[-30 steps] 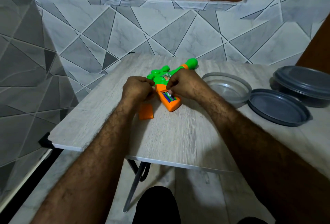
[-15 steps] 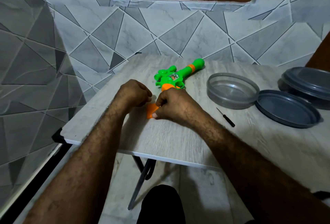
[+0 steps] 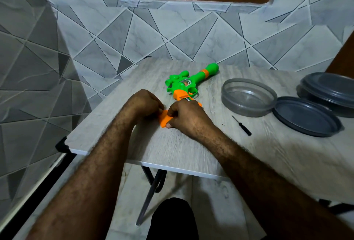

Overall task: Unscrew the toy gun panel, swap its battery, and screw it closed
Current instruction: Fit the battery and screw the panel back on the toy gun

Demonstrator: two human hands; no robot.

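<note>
Centrally, your right hand (image 3: 188,116) rested on the orange panel (image 3: 165,120). Its fingers were curled over the panel's far side and its thumb was tucked against the near edge, so the panel was pinched flat on the table (image 3: 178,151). Your left hand (image 3: 146,102), just to the left, was closed into a fist with its knuckles at the panel's upper left corner. Whether it gripped the panel could not be told.

The toy gun (image 3: 184,83) lay flat just above your hands in the frame, muzzle toward the upper right. The lower end of its orange grip was hidden behind your right hand.

Edges: the table's near edge ran from centre left down toward the lower right of the frame, with the left corner at centre left. A broad band of bare tabletop lay between your hands and that edge. A narrower bare strip separated your right hand from the screwdriver (image 3: 241,125) at centre right. The far edge met the tiled wall (image 3: 115,38), near the muzzle.

Count:
- two hands
- one toy gun
- one loose panel
- one screwdriver
- one open clear container (image 3: 249,103), above the screwdriver and apart from it
- one loose grey lid (image 3: 306,119), just beside the clear container on its lower right
- one lidded container (image 3: 329,90), at the right edge of the frame
</note>
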